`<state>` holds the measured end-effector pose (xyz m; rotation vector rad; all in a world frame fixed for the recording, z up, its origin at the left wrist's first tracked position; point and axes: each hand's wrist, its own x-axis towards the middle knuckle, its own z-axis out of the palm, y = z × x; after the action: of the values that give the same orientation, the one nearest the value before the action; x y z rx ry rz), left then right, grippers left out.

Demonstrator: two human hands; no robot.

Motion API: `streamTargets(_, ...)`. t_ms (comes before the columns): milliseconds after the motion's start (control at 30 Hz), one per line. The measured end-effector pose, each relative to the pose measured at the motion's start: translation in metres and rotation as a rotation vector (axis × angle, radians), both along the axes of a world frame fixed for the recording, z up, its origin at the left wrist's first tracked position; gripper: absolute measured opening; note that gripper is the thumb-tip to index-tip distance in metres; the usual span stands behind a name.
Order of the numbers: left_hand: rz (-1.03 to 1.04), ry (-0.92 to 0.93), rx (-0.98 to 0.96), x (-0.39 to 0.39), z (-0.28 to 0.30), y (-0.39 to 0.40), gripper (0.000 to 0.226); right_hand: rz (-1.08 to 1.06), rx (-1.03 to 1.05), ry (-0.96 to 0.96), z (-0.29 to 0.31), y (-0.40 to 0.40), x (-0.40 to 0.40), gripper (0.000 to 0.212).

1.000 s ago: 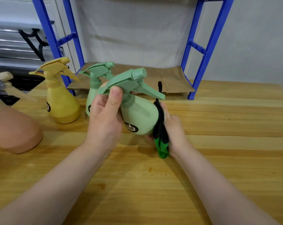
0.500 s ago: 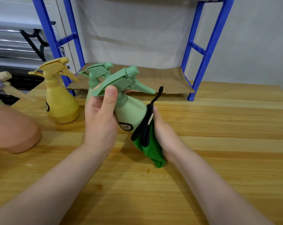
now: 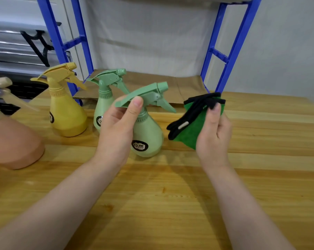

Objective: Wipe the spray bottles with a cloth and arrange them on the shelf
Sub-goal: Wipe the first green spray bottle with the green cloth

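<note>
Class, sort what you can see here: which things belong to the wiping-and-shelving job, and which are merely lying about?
Part of the job:
- green spray bottle, gripped by the left hand
- green cloth, held in the right hand
- second green spray bottle
- yellow spray bottle
- pink spray bottle
- blue shelf frame

Lying about:
- brown paper on the shelf
- black bracket

Pale green bottle (image 3: 147,136), upright at centre, black label facing front. Green cloth (image 3: 192,127) with black edging at 3 o'clock, apart. Second green bottle (image 3: 105,103) and yellow bottle (image 3: 68,114) at 10 o'clock.
</note>
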<state>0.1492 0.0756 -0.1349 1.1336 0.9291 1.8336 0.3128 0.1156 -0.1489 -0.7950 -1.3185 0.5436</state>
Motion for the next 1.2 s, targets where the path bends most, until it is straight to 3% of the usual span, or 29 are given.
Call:
streamTargets(67,-0.023,0.051,-0.049,0.000,-0.002,0.000,0.041,0.045,0.045,-0.007,-0.001,0.001,0.002,0.086)
streamTargets(133,-0.060,0.066,-0.076,-0.001,-0.003,0.000,0.044,0.063,0.068,-0.036,0.000,-0.003,-0.001,0.074)
streamTargets(300,-0.165,0.116,-0.103,-0.001,-0.004,0.002,0.033,0.164,0.064,-0.100,0.000,-0.010,-0.011,0.021)
streamTargets(567,-0.111,0.236,0.018,0.002,-0.003,0.001,0.017,0.072,0.143,-0.079,0.031,-0.012,-0.018,0.032)
streamTargets(633,-0.118,0.226,0.032,0.002,-0.003,0.002,0.019,0.050,0.134,-0.160,0.048,-0.007,-0.020,0.034)
streamTargets(767,-0.117,0.160,0.045,0.003,-0.005,0.003,0.021,-0.074,0.178,-0.498,0.061,0.006,-0.029,0.035)
streamTargets(900,-0.135,0.114,0.071,0.005,-0.009,0.005,0.022,-0.018,0.175,-0.433,0.054,0.000,-0.032,0.025)
streamTargets(1100,-0.222,0.002,0.056,0.008,-0.009,0.003,0.019,-0.121,0.256,-0.774,0.066,-0.001,-0.025,0.044)
streamTargets(1200,-0.206,0.022,0.046,0.008,-0.008,0.003,0.015,-0.201,0.322,-0.779,0.066,0.000,-0.030,0.046)
